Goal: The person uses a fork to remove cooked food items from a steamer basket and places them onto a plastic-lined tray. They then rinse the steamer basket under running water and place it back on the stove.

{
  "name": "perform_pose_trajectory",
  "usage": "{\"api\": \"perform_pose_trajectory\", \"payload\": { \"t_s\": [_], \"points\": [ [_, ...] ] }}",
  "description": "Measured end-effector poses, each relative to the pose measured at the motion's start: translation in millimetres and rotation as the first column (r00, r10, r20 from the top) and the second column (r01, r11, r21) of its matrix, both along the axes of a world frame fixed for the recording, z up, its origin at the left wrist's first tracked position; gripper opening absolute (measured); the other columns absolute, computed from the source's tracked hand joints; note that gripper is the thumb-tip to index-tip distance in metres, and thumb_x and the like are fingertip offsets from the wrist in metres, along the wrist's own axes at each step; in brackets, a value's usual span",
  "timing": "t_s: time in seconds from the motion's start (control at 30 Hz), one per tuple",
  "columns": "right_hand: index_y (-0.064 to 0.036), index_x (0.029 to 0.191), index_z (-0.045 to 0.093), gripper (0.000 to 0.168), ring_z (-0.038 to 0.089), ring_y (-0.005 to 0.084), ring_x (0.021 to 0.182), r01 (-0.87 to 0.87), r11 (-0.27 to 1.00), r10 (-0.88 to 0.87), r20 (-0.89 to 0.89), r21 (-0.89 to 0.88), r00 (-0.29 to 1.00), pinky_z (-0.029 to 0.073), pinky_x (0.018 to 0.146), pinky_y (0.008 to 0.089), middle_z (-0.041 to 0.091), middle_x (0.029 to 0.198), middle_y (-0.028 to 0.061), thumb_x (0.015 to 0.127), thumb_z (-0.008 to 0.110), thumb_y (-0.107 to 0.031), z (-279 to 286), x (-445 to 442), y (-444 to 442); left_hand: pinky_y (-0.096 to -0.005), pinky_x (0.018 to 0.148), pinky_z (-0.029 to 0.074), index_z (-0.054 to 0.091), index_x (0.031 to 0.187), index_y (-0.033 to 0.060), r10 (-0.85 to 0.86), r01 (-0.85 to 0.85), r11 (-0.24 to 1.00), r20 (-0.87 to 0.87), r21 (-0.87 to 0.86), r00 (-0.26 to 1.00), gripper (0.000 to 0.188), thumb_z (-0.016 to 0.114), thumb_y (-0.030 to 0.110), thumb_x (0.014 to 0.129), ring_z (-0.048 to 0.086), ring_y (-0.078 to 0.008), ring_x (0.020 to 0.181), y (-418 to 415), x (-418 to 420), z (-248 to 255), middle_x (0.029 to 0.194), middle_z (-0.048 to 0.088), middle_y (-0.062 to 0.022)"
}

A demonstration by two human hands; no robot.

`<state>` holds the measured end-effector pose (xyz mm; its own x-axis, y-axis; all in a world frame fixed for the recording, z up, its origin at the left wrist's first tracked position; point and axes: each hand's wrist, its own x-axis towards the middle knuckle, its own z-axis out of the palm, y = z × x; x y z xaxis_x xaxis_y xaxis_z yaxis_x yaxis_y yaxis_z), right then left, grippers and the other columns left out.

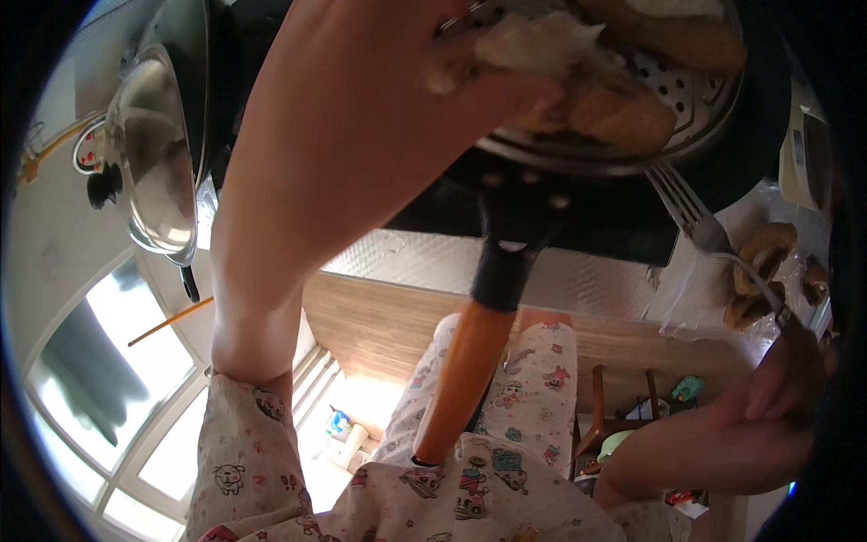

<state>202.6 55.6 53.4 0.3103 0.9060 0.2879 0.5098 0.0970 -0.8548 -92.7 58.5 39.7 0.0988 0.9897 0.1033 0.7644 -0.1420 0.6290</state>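
My left hand [433,81] reaches to a perforated metal steamer rack [701,125], its thumb and fingers around a brown food piece with a pale, ragged top [542,44]. A browned piece [609,122] lies below it on the rack, and another [691,44] lies at the upper right. The rack sits over a black pan [762,122] with an orange-brown handle [464,379] pointing towards me. At the right, my right hand [779,400] holds a metal fork [711,237] by its handle, the tines near the rack's rim. Part of that hand is in shadow.
More brown food pieces [765,257] lie on clear plastic at the right. A shiny metal lid or pan [156,156] stands at the left. The black cooktop [596,237] borders a textured silvery strip [433,261]. Below the counter is a wooden chair [596,427].
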Motion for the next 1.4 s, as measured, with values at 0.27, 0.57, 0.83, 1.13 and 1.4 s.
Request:
{"api": "perform_pose_trajectory", "payload": {
  "t_s": [0.27,0.57,0.83,1.13,1.4],
  "points": [
    [-0.007,0.102,0.065,0.029,0.046,0.0043,0.051,-0.062,0.996,0.075,0.207,-0.07,0.976,0.034,0.05,0.0171,0.049,0.06,0.0008,0.1,0.046,-0.029,-1,-70,-13,-0.0387,0.083,0.046,0.061,0.104,0.0002,-0.019,0.016,0.999,-0.084,-0.045,0.996,0.033,0.07,0.022,0.081,0.059,-0.0327,0.092,4,11,23,0.096,0.062,-0.0157],
    [0.001,0.103,0.057,0.029,0.058,0.013,0.06,-0.236,0.968,0.214,-0.223,-0.081,0.951,0.05,0.062,0.023,0.063,0.071,0.0119,0.102,0.035,-0.019,-25,-74,-39,-0.0366,0.081,0.047,0.063,0.099,-0.0012,-0.009,0.012,0.999,-0.08,0.033,0.997,0.028,0.069,0.02,0.082,0.061,-0.029,0.089,-6,12,20,0.091,0.064,-0.0163],
    [0.002,0.105,0.055,0.034,0.068,0.0204,0.074,-0.264,0.965,0.218,-0.547,-0.006,0.808,0.057,0.075,0.0298,0.068,0.08,0.0172,0.103,0.034,-0.025,-44,-79,-46,-0.0318,0.078,0.05,0.064,0.099,-0.0048,-0.144,0.145,0.989,0.167,0.009,0.975,0.027,0.069,0.016,0.082,0.065,-0.0239,0.084,2,-2,15,0.089,0.067,-0.0168],
    [0.003,0.105,0.054,0.033,0.068,0.0202,0.082,-0.31,0.951,0.235,-0.692,0.018,0.682,0.056,0.081,0.0303,0.067,0.087,0.0167,0.102,0.041,-0.027,-43,-81,-41,-0.0315,0.076,0.051,0.063,0.1,-0.0073,-0.057,0.125,0.962,0.272,-0.242,0.961,0.029,0.07,0.016,0.082,0.065,-0.0212,0.079,14,0,29,0.087,0.068,-0.0165],
    [0.001,0.104,0.053,0.029,0.068,0.0233,0.075,-0.176,0.979,0.036,-0.766,-0.102,0.642,0.057,0.073,0.0328,0.066,0.079,0.0174,0.102,0.039,-0.025,-45,-97,-41,-0.032,0.069,0.05,0.063,0.1,-0.0059,-0.014,0.065,0.971,0.218,-0.231,0.976,0.032,0.073,0.017,0.079,0.065,-0.0222,0.075,11,1,30,0.084,0.068,-0.0162]
  ]
}}
